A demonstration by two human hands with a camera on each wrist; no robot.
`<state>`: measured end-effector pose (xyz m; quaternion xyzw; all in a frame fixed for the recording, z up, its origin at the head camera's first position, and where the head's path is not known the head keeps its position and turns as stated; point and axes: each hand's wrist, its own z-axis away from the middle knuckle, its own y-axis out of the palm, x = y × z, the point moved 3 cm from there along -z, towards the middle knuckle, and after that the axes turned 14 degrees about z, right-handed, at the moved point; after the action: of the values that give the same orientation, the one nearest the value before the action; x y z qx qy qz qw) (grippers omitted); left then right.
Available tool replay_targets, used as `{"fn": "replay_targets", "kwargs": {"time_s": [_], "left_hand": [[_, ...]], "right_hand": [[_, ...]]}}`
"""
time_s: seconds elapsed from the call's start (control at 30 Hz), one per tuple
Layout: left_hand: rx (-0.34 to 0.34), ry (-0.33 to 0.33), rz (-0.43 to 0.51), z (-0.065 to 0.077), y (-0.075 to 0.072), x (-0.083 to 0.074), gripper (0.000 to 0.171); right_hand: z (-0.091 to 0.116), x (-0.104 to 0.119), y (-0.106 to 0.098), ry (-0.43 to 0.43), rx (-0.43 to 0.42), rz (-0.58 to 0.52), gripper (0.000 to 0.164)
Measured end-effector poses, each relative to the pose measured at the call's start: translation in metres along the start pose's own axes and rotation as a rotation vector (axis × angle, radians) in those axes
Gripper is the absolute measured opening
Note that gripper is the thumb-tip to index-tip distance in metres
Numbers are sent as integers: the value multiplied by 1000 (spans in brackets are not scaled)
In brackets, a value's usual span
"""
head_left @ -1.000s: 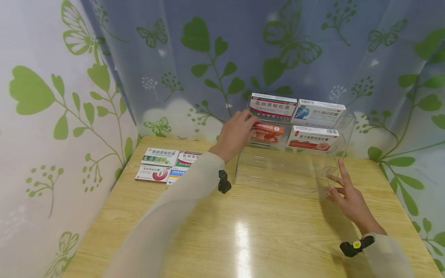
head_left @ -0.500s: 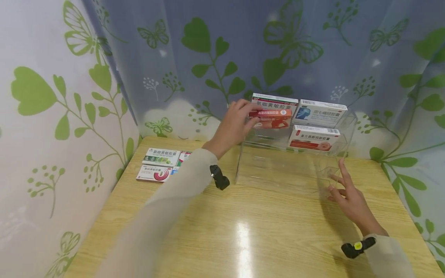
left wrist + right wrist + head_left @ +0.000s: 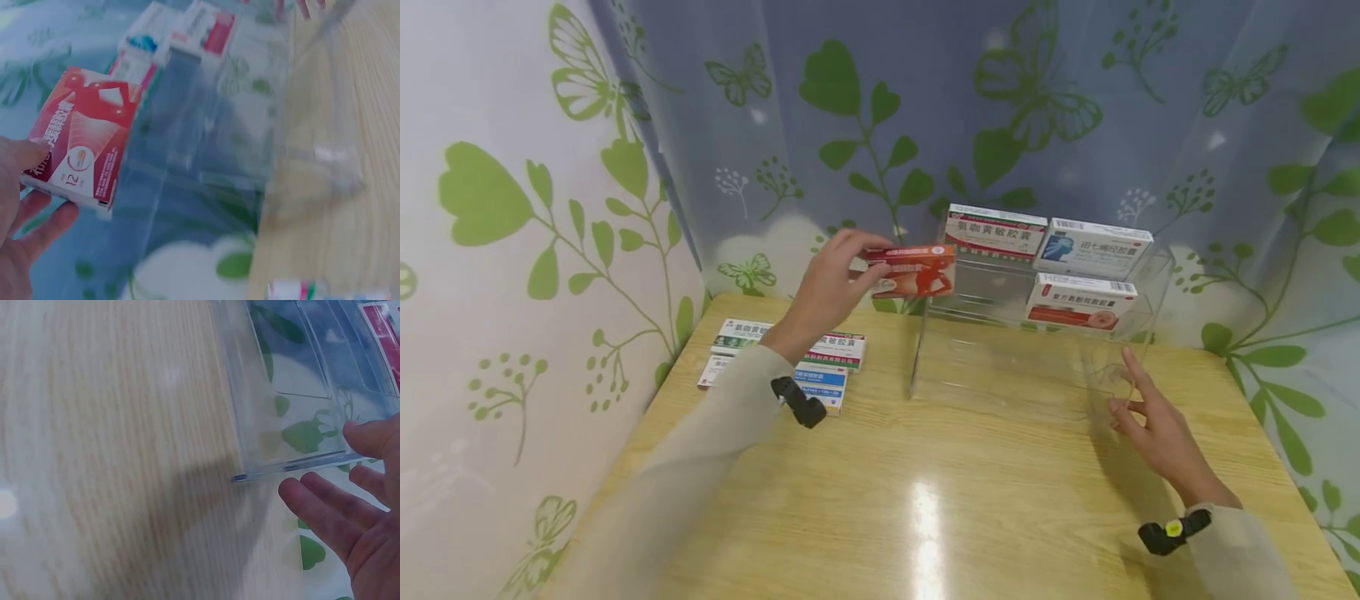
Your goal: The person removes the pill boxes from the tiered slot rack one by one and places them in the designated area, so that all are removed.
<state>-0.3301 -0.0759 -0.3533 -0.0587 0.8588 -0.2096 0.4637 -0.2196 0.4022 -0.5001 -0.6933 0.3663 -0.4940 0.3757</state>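
In the head view my left hand [image 3: 827,287] pinches an orange-red medicine box [image 3: 917,271] between thumb and fingers, raised just left of a clear tiered display rack [image 3: 1000,367]. The left wrist view shows the thumb on the printed face of that box. My right hand [image 3: 1161,429] is at the rack's right side; in the right wrist view its thumb lies over the side panel and the extended fingers sit outside it. On the rack's top tier stand a red-and-green medicine box [image 3: 996,235] and a blue-and-white one [image 3: 1093,248]. Below the latter stands a red-and-white box [image 3: 1081,302].
Several medicine boxes lie on the wooden table [image 3: 880,500] at left: a green-and-white one [image 3: 737,332], a red-and-green one [image 3: 842,352] and a blue-and-white one [image 3: 822,387] among them, partly behind my left arm. A leaf-patterned curtain [image 3: 865,100] hangs behind.
My left hand has lifted the orange-red medicine box from the rack's lower left tier and carried it left, off the rack. The right hand has stayed at the rack's side.
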Motion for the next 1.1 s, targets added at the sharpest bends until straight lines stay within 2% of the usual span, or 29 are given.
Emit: {"fn": "replay_targets", "kwargs": {"time_s": [0.13, 0.37, 0.57, 0.7, 0.83, 1.0, 1.1], "left_hand": [[16, -89, -31, 25, -35, 23, 32], [102, -264, -127, 79, -99, 67, 32], [193, -408, -161, 121, -140, 94, 32], [233, -493, -157, 144, -159, 111, 33], [284, -579, -106, 162, -171, 128, 34], [364, -686, -51, 180, -179, 145, 33], [397, -720, -19, 188, -182, 152, 33]], "right_hand": [[-3, 2, -3, 1, 13, 10, 87], [-4, 5, -6, 13, 61, -55, 84], [-3, 4, -6, 43, 83, -68, 85], [-4, 4, -5, 51, 94, -70, 85], [-4, 4, -5, 51, 102, -74, 85], [-3, 4, -5, 39, 99, -77, 85], [-3, 4, -4, 30, 96, -80, 86]]}}
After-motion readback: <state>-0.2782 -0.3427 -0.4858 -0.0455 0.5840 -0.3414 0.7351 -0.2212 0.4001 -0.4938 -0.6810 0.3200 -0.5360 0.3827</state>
